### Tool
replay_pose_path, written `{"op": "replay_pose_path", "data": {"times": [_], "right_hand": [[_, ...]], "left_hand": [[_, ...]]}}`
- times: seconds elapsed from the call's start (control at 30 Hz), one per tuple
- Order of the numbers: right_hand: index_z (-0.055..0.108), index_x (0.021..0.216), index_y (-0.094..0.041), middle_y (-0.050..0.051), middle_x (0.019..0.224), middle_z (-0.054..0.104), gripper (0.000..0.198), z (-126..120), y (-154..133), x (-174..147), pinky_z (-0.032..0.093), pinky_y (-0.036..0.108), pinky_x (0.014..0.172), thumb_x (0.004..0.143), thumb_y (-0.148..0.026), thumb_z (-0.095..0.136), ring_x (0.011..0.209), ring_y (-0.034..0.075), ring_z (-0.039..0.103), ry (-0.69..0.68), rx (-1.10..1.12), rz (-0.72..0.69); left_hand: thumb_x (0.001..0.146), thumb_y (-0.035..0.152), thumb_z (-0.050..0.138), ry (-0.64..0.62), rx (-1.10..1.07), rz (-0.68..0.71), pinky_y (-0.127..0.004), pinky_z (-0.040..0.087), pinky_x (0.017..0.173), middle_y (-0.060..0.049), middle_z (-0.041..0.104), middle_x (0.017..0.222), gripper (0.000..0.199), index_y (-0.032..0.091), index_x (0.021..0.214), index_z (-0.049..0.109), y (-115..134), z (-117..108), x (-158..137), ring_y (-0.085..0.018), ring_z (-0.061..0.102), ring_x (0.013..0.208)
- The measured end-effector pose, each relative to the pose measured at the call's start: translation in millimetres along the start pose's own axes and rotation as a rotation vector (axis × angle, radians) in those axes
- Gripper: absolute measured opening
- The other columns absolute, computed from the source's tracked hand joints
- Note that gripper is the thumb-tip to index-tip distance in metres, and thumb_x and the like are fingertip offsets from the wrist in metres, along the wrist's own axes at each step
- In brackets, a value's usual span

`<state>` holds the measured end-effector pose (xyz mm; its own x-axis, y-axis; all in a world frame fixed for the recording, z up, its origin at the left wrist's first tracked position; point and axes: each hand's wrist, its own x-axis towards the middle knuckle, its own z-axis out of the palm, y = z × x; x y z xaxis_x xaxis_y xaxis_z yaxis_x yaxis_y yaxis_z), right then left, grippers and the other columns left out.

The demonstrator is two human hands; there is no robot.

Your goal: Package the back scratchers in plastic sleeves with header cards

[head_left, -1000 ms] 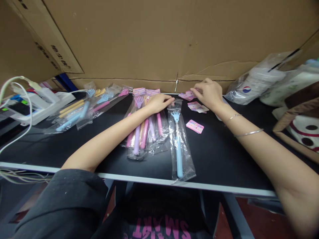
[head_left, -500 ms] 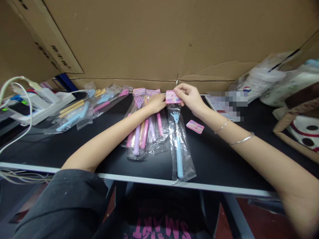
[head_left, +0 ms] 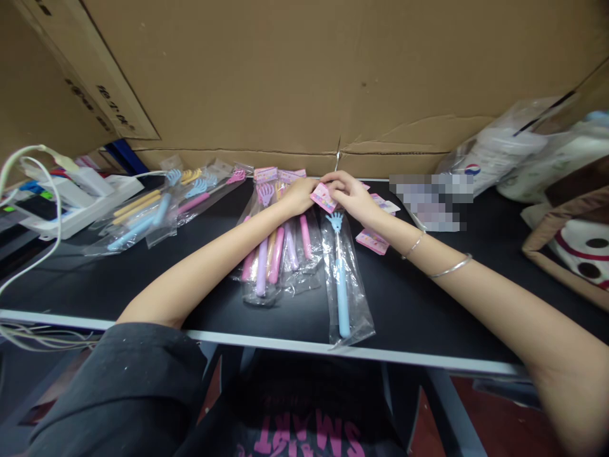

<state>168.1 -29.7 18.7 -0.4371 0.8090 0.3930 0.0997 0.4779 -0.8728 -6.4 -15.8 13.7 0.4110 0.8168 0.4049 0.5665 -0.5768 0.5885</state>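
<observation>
A small pink printed card (head_left: 323, 198) is tilted at the top of a clear plastic bag. Inside that bag lies a light-blue back scratcher (head_left: 342, 292), its little hand-shaped head toward the far side. My left hand (head_left: 303, 195) is closed at the card's left edge, fingertips partly hidden. From the right, my right hand (head_left: 353, 195) has its fingers bent and pressed on the card. Further printed cards (head_left: 372, 241) lie beside and under my right wrist. Left of the blue one, bagged pink and purple back scratchers (head_left: 261, 266) lie in a pile, partly under my left forearm.
More bagged back scratchers (head_left: 137, 219) lie at the left, beside a white power strip (head_left: 80, 206) with cables. Cardboard (head_left: 285, 82) stands along the back. A bagged cup (head_left: 499, 158) and a brown-handled bag (head_left: 571, 247) stand at the right.
The card has turned from level to tilted, and my right hand has shifted slightly left and down over it. More cards now show beside my right wrist. The left hand stays almost in place.
</observation>
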Motion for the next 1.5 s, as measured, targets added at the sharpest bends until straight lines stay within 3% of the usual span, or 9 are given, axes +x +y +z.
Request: {"op": "replay_pose_path", "data": {"times": [0.1,0.3,0.43,0.57,0.7,0.87,1.13,1.33,1.5], "right_hand": [[0.057,0.093,-0.024,-0.003,0.072,0.059,0.024,-4.3,4.9,2.5,0.053,0.03,0.068,0.072,-0.014,0.059,0.068,0.014,0.056,0.05,-0.045,-0.063],[0.046,0.078,-0.025,-0.002,0.075,0.056,0.016,-4.0,6.7,-0.3,0.054,0.036,0.079,0.074,-0.021,0.062,0.076,0.017,0.057,0.134,-0.077,-0.114],[0.053,0.074,-0.023,0.003,0.087,0.057,0.012,-3.1,8.1,-5.7,0.051,0.039,0.09,0.078,-0.023,0.064,0.092,0.02,0.057,0.246,-0.225,-0.194],[0.056,0.075,-0.024,0.002,0.089,0.057,0.012,-3.0,16.4,-7.7,0.05,0.041,0.093,0.079,-0.024,0.066,0.092,0.02,0.056,0.319,-0.228,-0.155],[0.054,0.079,-0.024,0.0,0.084,0.06,0.008,-2.8,22.8,-6.1,0.05,0.038,0.089,0.08,-0.023,0.061,0.086,0.018,0.058,0.342,-0.088,-0.097],[0.059,0.089,-0.025,0.0,0.09,0.066,0.009,-3.0,23.8,-6.8,0.047,0.028,0.064,0.081,-0.026,0.057,0.078,0.016,0.06,0.351,0.009,0.033],[0.057,0.091,-0.026,0.001,0.08,0.062,0.03,-6.3,33.3,-4.1,0.043,0.027,0.052,0.092,-0.055,0.051,0.065,0.015,0.057,0.367,0.105,0.113],[0.056,0.089,-0.026,-0.002,0.074,0.057,0.014,-4.1,32.7,-4.8,0.05,0.03,0.065,0.077,-0.029,0.064,0.074,0.017,0.057,0.361,0.0,0.065],[0.053,0.092,-0.025,0.002,0.091,0.063,0.013,-7.4,39.7,-2.7,0.054,0.035,0.084,0.08,-0.026,0.058,0.09,0.02,0.061,0.485,-0.031,0.015]], "left_hand": [[0.095,0.044,0.046,-0.019,0.107,-0.052,-0.031,0.046,0.077,-0.009,0.074,0.08,0.046,0.012,0.07,0.068,7.4,-1.8,-1.0,-0.024,0.066,0.08],[0.1,0.043,0.038,-0.022,0.076,-0.045,-0.027,0.042,0.073,-0.006,0.074,0.081,0.051,0.012,0.074,0.069,11.9,-2.7,-1.0,-0.02,0.064,0.078],[0.101,0.044,0.037,-0.027,0.064,-0.032,-0.027,0.04,0.074,-0.007,0.075,0.089,0.05,0.012,0.082,0.07,9.3,-2.8,-0.7,-0.02,0.065,0.083],[0.101,0.044,0.037,-0.046,0.07,-0.026,-0.029,0.04,0.077,-0.008,0.075,0.096,0.045,0.012,0.092,0.069,10.5,-3.5,-1.8,-0.021,0.065,0.088],[0.101,0.046,0.039,-0.058,0.081,-0.039,-0.028,0.039,0.076,-0.007,0.072,0.096,0.042,0.014,0.095,0.066,13.3,-4.0,-3.9,-0.02,0.062,0.089],[0.098,0.044,0.046,-0.06,0.037,-0.072,-0.027,0.036,0.071,-0.003,0.066,0.086,0.034,0.015,0.089,0.061,10.5,-3.1,-2.6,-0.017,0.057,0.082],[0.095,0.04,0.05,-0.009,-0.095,-0.088,-0.026,0.036,0.07,0.0,0.059,0.075,0.029,0.016,0.079,0.054,-0.6,1.3,4.5,-0.014,0.053,0.074],[0.093,0.037,0.053,-0.029,-0.111,-0.034,-0.025,0.037,0.072,0.0,0.063,0.077,0.025,0.016,0.081,0.057,-1.0,1.0,3.3,-0.014,0.054,0.075],[0.092,0.019,0.049,-0.059,-0.224,-0.095,-0.025,0.044,0.077,-0.002,0.071,0.084,0.02,0.014,0.107,0.061,1.4,2.6,2.4,-0.014,0.062,0.078]]}}
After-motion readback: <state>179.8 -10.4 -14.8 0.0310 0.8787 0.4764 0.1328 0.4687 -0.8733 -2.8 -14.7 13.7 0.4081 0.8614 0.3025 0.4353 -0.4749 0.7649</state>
